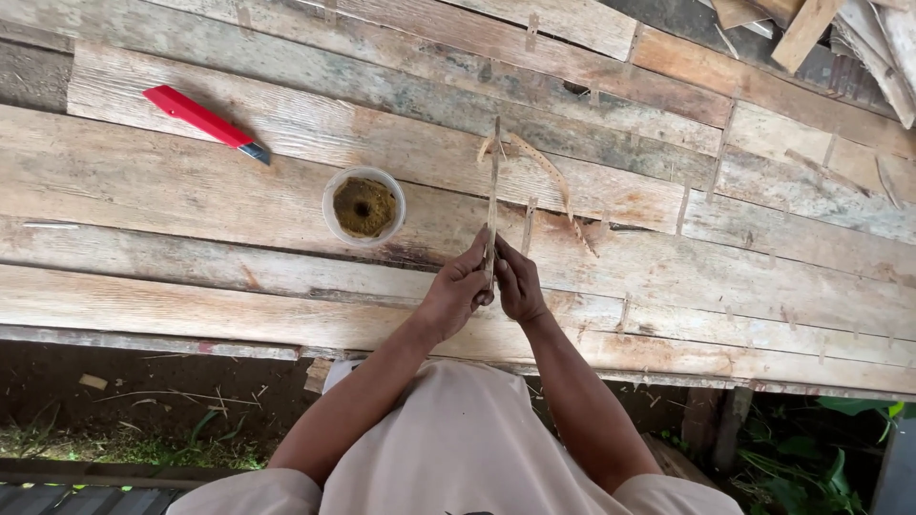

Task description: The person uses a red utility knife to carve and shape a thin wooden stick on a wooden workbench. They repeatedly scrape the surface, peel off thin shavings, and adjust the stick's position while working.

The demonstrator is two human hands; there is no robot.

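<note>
My left hand point(458, 289) and my right hand point(518, 283) are pressed together around the near end of a thin, long wooden strip point(493, 186). The strip points away from me over the weathered plank surface point(191, 181). Both hands grip it between fingers and thumbs. A curved wooden shaving point(549, 172) lies just right of the strip's far end. A small clear plastic cup point(364, 205) with brown-yellow paste inside stands left of the strip, close to my left hand.
A red utility knife point(205, 121) lies on the planks at the upper left. Loose wood offcuts point(811, 29) are piled at the top right. The plank platform's near edge runs under my forearms, with soil and green plants point(840, 458) below.
</note>
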